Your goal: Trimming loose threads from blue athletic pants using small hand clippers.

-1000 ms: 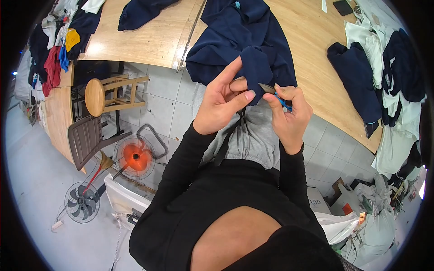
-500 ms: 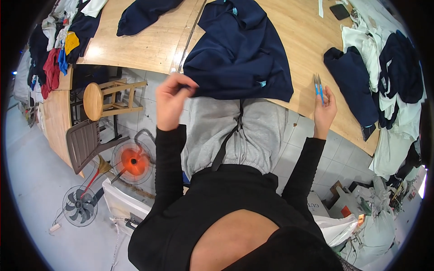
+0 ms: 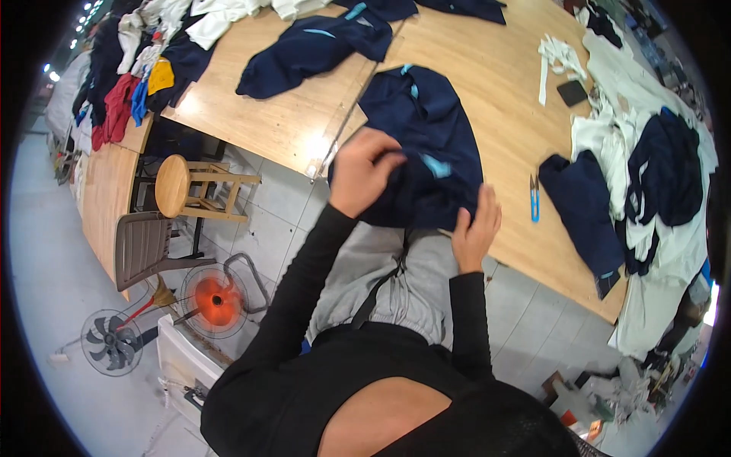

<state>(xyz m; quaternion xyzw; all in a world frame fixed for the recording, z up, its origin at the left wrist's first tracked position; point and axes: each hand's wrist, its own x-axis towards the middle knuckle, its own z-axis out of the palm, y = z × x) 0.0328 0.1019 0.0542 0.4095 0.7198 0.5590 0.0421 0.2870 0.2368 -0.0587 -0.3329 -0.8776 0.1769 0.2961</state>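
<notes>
A navy garment point(image 3: 426, 126) with light-blue patches lies at the table's front edge, its near part hanging toward my lap. My left hand point(image 3: 364, 174) is over its left side, fingers curled in a pinch on the navy cloth. At the garment's near right corner, my right hand point(image 3: 476, 234) touches the edge with thumb and fingers apart. Blue-handled thread snips point(image 3: 534, 202) lie on the wood to the right of that hand, their blades pointing away from me. What the left fingertips grip is partly hidden and a little blurred.
Another navy garment point(image 3: 304, 53) is at the far left of the table point(image 3: 228, 114). A folded navy piece point(image 3: 575, 209) and white cloths point(image 3: 601, 148) lie on the right. A stool point(image 3: 173, 186), a chair point(image 3: 139, 242) and fans point(image 3: 217, 301) stand on the left floor.
My right hand has let go of the snips, which now lie on the table, and moved left to the garment. My left hand has shifted right over the cloth. The view has shifted too.
</notes>
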